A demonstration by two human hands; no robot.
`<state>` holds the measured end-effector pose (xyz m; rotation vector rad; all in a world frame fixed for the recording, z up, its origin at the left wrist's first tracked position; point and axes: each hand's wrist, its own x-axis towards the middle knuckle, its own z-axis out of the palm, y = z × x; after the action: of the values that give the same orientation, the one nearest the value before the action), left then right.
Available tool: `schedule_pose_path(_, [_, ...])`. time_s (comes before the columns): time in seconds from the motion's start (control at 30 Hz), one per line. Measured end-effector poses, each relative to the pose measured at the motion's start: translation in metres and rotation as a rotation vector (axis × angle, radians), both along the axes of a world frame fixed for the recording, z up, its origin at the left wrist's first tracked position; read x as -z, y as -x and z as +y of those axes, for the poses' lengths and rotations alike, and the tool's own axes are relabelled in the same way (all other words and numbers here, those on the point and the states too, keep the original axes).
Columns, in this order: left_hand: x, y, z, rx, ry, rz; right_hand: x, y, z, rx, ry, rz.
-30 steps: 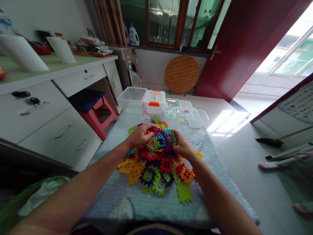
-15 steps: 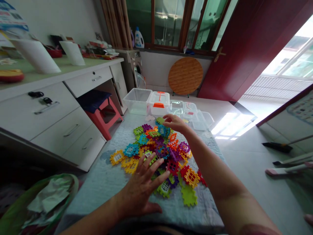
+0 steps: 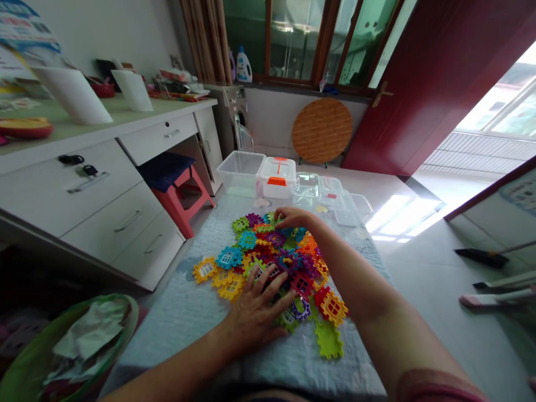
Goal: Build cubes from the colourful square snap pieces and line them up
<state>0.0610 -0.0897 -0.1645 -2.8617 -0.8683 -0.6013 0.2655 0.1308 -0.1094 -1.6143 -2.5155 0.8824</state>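
Observation:
A heap of colourful plastic interlocking window blocks [image 3: 274, 240] with toothed edges lies on the cloth-covered table. My left hand [image 3: 262, 310] rests palm down on the near side of the heap, fingers spread over several blocks. At the far side, my right hand [image 3: 293, 216] has its fingers bent together at a green block [image 3: 270, 218], which it appears to pinch; part of the grip is hidden. Close to the right forearm are a yellow window block [image 3: 334, 308] and a plain lime-green block [image 3: 329, 339]. Yellow blocks [image 3: 206, 269] lie at the left edge.
Behind the heap stand a clear open bin [image 3: 240, 173], a lidded box with orange latches [image 3: 276, 178] and smaller clear containers [image 3: 307, 187]. A pink stool [image 3: 180, 192] and white drawers [image 3: 125, 218] are left. A green-rimmed basket [image 3: 132, 312] sits below left.
My right hand has come down and slightly left toward the heap, the green block moving with it. Blocks near it have shifted. My left hand stays on the heap, thumb drawn in closer.

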Motion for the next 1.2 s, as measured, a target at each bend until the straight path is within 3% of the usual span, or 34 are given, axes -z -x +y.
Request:
schedule_pose_path(0.13, [-0.002, -0.005, 0.008, -0.018, -0.012, -0.021, -0.009, -0.015, -0.023, -0.133, 0.068, 0.141])
schedule_pose_path(0.43, [-0.015, -0.017, 0.021, -0.027, -0.026, -0.004, -0.04, -0.04, -0.102, -0.238, 0.011, 0.419])
schedule_pose_path(0.6, [-0.015, -0.022, 0.024, -0.046, -0.054, -0.064, -0.042, -0.076, -0.153, -0.09, -0.081, 0.512])
schedule_pose_path(0.7, [-0.014, -0.025, 0.026, -0.075, -0.062, -0.096, -0.032, -0.111, -0.184, 0.109, -0.196, 0.507])
schedule_pose_path(0.77, [-0.015, -0.026, 0.026, -0.107, -0.056, -0.12, -0.019, -0.131, -0.21, 0.25, -0.259, 0.405])
schedule_pose_path(0.87, [-0.017, -0.022, 0.023, -0.171, -0.027, -0.159, 0.006, -0.145, -0.254, 0.353, -0.283, 0.206])
schedule_pose_path(1.03, [-0.016, -0.008, 0.016, -0.195, 0.103, -0.136, 0.048, -0.117, -0.305, 0.349, -0.299, 0.094])
schedule_pose_path(1.2, [-0.011, -0.002, 0.015, -0.205, 0.215, -0.089, 0.053, -0.079, -0.293, 0.369, -0.329, 0.085])
